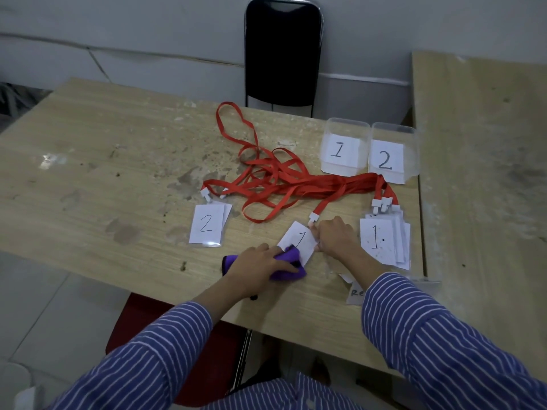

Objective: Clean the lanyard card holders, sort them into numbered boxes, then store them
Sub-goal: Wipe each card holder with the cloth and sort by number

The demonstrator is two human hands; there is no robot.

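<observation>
Left hand (260,266) grips a purple cloth (288,264) on the card holder (299,239) at the table's (118,161) near edge — right hand (336,238), fingers curled, pins its right side.

Plain office back room: worn laminate table (118,149), black folding chair (282,51), bare wall.

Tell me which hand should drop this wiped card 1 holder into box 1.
Right. The right hand already pins the card 1 holder and is nearer box 1; the left hand grips the purple cloth.
</observation>
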